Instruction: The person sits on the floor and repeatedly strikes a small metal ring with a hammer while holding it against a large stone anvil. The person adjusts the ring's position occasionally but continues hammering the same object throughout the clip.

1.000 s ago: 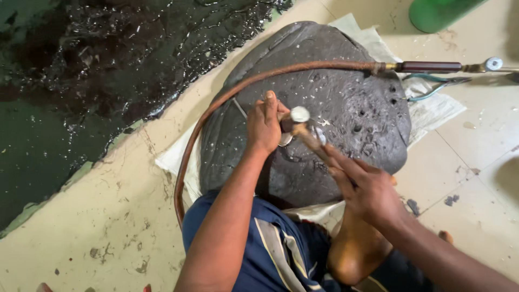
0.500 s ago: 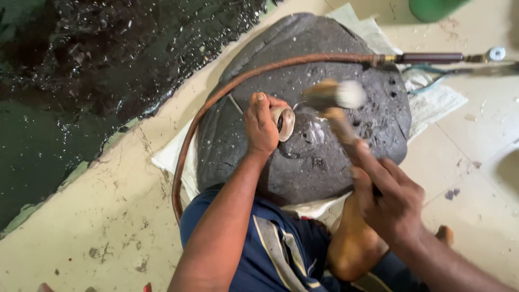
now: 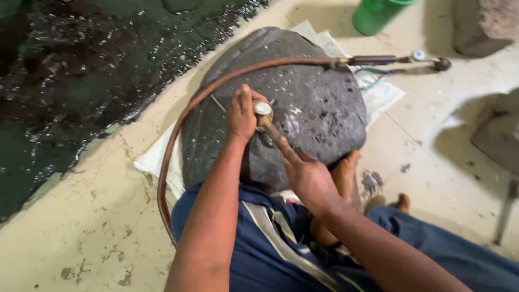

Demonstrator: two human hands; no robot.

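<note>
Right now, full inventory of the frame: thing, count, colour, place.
stone: 1, dark grey, centre, on the cloth
cloth: 1, white, under the stone
hose: 1, brown, arcs over the stone's top and down its left side
torch: 1, dark metal, at the hose's right end
hammer: 1, metal head, wooden handle, on the stone
bucket: 1, green, top edge
wet patch: 1, dark, top left
left hand: 1, on the stone by the hammer head
right hand: 1, grips the hammer handle

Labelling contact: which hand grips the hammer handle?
The right hand grips the wooden hammer handle; the left hand instead rests on the dark stone beside the hammer's metal head.
</note>
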